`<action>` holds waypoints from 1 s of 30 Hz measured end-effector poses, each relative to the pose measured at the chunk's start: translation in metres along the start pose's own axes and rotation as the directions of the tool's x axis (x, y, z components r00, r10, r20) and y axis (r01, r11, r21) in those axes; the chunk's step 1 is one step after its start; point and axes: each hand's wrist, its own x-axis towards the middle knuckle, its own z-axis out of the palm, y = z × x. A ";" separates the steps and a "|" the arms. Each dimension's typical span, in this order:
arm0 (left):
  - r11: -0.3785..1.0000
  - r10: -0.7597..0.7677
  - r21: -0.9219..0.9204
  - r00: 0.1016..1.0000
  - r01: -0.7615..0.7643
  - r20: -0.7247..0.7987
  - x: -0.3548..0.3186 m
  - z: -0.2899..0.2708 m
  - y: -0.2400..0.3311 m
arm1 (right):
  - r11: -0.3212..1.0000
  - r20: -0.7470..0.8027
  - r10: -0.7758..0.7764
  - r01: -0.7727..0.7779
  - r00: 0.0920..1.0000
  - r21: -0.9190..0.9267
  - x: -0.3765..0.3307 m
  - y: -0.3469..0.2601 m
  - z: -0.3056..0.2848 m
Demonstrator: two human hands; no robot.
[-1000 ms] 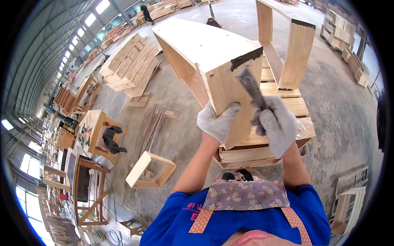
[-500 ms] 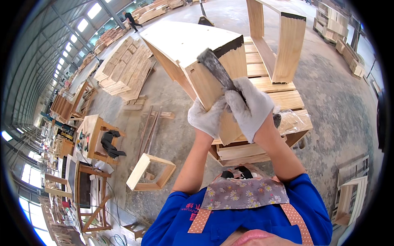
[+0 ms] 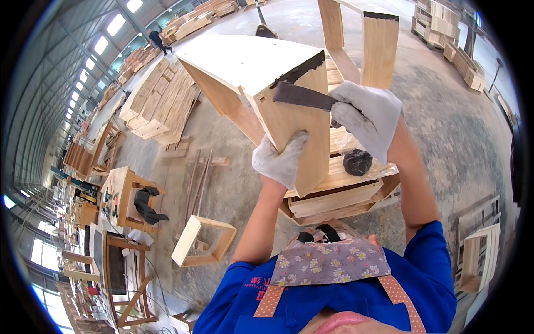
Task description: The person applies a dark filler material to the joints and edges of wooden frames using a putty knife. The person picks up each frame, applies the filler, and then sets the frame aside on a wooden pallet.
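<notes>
Holding the open-sided wooden box (image 3: 257, 65) at 12 o'clock, we've got our left hand (image 3: 281, 160) clamped on its side panel (image 3: 314, 125) and our right hand (image 3: 370, 117) closed round a dark scraper (image 3: 303, 97). At 3 we've a black lump (image 3: 357, 162) amid clear plastic (image 3: 382, 168), can't tell if it's actually inside.

Head-worn fisheye, facing down, hands (image 3: 280, 161) (image 3: 370, 118) near.

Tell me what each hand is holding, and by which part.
The right hand holds a scraper by its handle end. The left hand grips a wooden box by the left edge of its near panel.
</notes>
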 end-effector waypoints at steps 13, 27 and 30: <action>0.993 0.053 0.109 0.999 -0.051 -0.009 0.002 -0.002 -0.002 | 0.948 0.111 0.063 -0.025 0.992 -0.316 0.038 0.012 -0.035; 0.995 0.048 0.094 0.998 -0.044 -0.046 0.001 0.001 0.002 | 0.835 0.207 0.404 -0.451 0.891 0.315 -0.008 0.004 -0.022; 0.998 0.009 0.066 1.000 -0.008 -0.019 0.002 0.002 0.002 | 0.629 0.390 0.362 -0.531 0.847 0.568 -0.018 -0.010 0.003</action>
